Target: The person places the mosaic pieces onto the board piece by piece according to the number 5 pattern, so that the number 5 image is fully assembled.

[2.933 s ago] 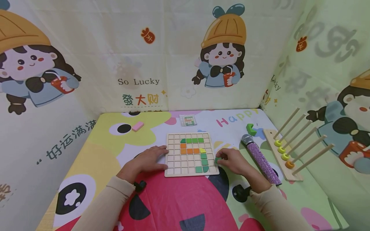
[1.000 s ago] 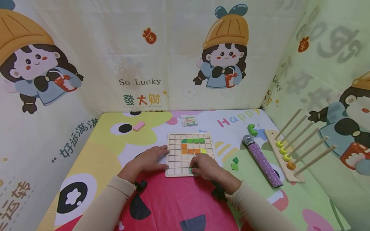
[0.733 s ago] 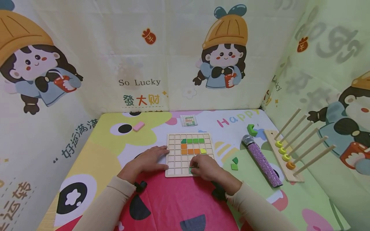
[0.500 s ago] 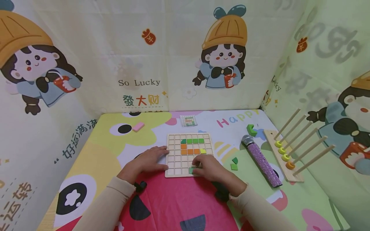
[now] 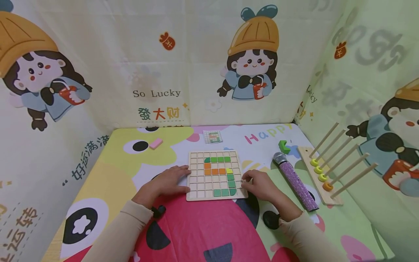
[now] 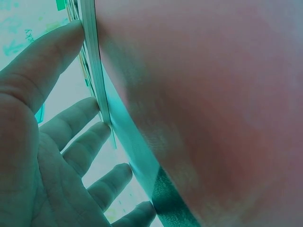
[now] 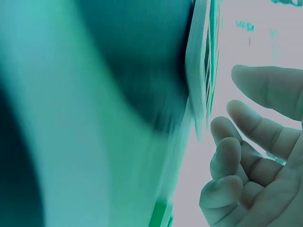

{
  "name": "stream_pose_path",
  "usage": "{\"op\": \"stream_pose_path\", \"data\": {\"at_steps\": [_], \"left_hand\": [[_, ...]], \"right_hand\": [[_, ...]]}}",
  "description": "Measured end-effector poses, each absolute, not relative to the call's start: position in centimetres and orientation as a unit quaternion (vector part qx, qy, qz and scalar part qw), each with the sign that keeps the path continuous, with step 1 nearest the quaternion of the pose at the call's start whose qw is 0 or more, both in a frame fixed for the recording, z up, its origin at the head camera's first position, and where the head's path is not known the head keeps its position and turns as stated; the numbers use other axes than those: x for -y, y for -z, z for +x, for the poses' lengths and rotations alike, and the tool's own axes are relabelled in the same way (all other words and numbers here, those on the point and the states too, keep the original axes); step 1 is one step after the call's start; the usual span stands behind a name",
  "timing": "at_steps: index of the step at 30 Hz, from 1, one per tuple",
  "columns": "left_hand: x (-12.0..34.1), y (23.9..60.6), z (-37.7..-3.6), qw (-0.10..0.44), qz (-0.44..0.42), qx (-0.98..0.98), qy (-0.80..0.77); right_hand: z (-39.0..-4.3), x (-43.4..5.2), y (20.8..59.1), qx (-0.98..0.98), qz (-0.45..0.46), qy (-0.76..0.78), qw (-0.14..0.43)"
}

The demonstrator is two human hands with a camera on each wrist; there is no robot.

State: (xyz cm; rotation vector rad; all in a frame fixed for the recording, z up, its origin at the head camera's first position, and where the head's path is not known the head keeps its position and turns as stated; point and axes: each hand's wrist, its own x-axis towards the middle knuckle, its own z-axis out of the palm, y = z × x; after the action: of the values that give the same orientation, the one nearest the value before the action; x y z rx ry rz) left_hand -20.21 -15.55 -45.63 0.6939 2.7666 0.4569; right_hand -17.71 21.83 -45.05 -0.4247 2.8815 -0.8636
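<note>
A wooden grid board (image 5: 196,183) lies on the table with coloured tiles in an S-like figure: green tiles (image 5: 220,159) on top, orange tiles (image 5: 214,171) and a yellow tile (image 5: 229,171) in the middle, darker green ones down the right. At the lower left end of the figure sits a green square tile (image 5: 217,193). My left hand (image 5: 167,181) rests against the board's left edge, thumb and fingertips touching it. Beside the right edge is my right hand (image 5: 262,185), fingers loosely bent; the right wrist view shows nothing between thumb and index finger.
Right of the board lie a purple glittery microphone (image 5: 296,182) and a peg rack (image 5: 315,174) with yellow and orange beads. A green notched block (image 5: 284,146) is behind. A pattern card (image 5: 212,137) and a pink block (image 5: 156,143) lie farther back.
My right hand has let go of the green square tile in the bottom row and moved right, off the board. It now covers the spot where two loose green tiles lay. The left hand stays put.
</note>
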Motion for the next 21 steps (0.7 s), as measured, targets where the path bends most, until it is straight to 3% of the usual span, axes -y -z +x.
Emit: {"op": "stream_pose_path", "data": {"at_steps": [9, 21], "left_hand": [[15.6, 45.7, -20.2, 0.124, 0.24, -0.95, -0.159], [15.7, 45.7, -20.2, 0.124, 0.246, -0.948, -0.159]], "right_hand": [[-18.3, -26.0, 45.2, -0.976, -0.069, 0.204, 0.03], [-18.7, -27.6, 45.1, -0.98, 0.02, 0.172, 0.099]]}}
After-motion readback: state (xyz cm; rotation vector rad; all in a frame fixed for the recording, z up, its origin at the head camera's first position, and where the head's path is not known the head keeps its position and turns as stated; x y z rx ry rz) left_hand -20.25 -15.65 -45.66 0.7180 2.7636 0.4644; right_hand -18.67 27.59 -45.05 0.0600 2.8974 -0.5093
